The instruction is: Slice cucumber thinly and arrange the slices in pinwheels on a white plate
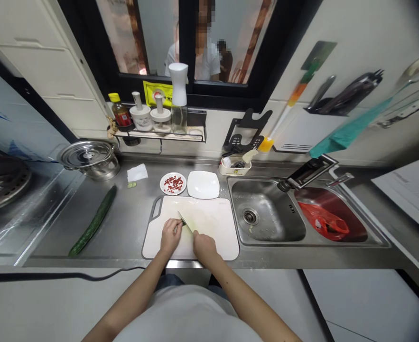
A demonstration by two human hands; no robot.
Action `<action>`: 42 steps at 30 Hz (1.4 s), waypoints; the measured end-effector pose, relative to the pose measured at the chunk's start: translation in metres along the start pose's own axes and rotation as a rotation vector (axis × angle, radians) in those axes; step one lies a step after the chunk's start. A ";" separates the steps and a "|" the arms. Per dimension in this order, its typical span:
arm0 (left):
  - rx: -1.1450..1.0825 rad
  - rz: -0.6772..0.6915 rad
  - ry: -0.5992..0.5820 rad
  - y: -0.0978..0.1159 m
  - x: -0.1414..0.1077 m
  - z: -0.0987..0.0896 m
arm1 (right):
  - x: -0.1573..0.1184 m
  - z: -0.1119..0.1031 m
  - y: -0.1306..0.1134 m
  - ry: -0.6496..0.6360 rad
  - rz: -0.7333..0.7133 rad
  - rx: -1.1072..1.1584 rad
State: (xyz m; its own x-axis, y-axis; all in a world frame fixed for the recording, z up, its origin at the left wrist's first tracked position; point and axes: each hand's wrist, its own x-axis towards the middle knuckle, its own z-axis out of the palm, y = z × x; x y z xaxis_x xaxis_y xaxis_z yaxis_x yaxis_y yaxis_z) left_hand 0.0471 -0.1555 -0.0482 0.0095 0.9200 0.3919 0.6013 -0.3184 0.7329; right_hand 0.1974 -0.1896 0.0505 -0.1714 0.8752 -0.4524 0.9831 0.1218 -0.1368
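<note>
My right hand point(205, 247) is closed round the handle of a knife point(185, 222), its blade slanting up and left over the white cutting board point(219, 223). The fingers of my left hand point(172, 232) pinch a small dark green piece of cucumber point(183, 222), right beside the blade. A faint green wet patch marks the board under the knife. Behind the board, a small white plate point(163, 189) holds chopped red pieces, and a white square plate point(202, 184) stands at its right. A long whole cucumber point(93, 223) lies on the counter to the left.
The double sink point(266, 240) is at the right, with a red plastic bag point(323, 221) in its far basin. A lidded steel pot point(104, 171) stands back left, near a white paper point(137, 172) and cucumber slices point(132, 185). A condiment shelf point(173, 137) hangs below the window.
</note>
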 end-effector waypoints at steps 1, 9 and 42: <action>0.002 -0.001 -0.001 0.000 0.000 0.000 | 0.002 -0.001 -0.001 0.001 -0.002 0.002; 0.009 0.000 -0.015 0.004 0.002 -0.001 | 0.021 -0.012 -0.013 0.027 -0.029 0.000; 0.005 -0.004 0.003 0.001 0.000 -0.001 | 0.018 -0.015 -0.014 0.021 -0.011 0.011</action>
State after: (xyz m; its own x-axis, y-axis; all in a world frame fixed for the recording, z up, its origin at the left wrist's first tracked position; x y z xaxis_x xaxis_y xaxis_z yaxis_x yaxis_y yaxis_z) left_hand 0.0472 -0.1556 -0.0467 0.0045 0.9205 0.3908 0.6054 -0.3136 0.7315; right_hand 0.1810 -0.1685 0.0576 -0.1805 0.8836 -0.4321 0.9804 0.1262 -0.1514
